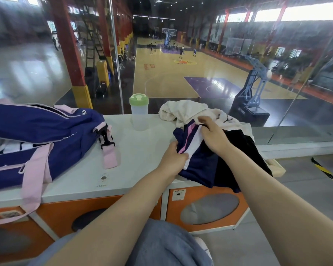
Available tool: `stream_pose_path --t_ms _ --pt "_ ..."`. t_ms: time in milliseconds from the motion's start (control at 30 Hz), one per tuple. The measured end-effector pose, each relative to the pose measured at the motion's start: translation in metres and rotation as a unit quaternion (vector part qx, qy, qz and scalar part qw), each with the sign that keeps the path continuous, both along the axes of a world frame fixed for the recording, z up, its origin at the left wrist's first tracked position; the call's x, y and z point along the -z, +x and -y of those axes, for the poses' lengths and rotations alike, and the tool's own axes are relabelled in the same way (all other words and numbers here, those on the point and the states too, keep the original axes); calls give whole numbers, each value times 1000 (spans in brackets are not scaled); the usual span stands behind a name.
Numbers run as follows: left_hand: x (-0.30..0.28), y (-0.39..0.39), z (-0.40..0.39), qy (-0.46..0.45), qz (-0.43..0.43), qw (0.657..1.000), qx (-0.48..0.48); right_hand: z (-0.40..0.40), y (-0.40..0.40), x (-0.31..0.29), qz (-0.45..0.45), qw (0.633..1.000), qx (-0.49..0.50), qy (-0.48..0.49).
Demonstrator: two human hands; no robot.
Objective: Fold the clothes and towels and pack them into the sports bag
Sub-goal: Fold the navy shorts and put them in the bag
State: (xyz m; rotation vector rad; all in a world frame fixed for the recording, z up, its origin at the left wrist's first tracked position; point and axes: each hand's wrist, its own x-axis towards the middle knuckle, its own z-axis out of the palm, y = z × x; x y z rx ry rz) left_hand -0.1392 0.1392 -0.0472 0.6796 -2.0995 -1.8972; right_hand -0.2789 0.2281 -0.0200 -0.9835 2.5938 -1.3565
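1. Head view shows you at a white counter (142, 150), with the pile of clothes and towels on its right end and the sports bag (46, 131) lying on its left end, well apart from the pile.
2. Your left hand (174, 157) pinches the near edge of the navy garment (198, 162), the one with pink and white stripes, between thumb and fingers.
3. Your right hand (212, 134) has its fingers curled over the same garment's upper edge, gripping the cloth where it meets the cream towel (183, 110).
4. A black garment (236, 150) lies partly beneath the navy one and under your right forearm; the towel is bunched behind both.
5. By my reading, you are at the step of lifting the navy piece out of the pile to fold it; nothing from this pile looks folded yet.
6. Next, you need to pull it free of the black garment, spread it on the bare counter between pile and bag, and keep it off the green-lidded bottle (138, 106).
7. The bag looks unzipped along its top, with pale cloth showing in the gap, though I cannot tell how wide it gapes.
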Motion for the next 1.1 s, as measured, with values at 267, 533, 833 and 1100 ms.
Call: stream_pose_path --t_ms 267,533,833,1100 --pt "-39 16 15 166 -53 984 -47 -36 33 -3 237 941 152 -189" --pt "-64 76 48 243 -96 965 -31 6 88 -27 532 802 -71 -263" --pt "-74 169 119 125 -40 990 -56 112 143 -42 437 848 -116 -277" --pt "-79 241 200 110 -8 989 -100 213 216 -47 403 867 -193 -220"
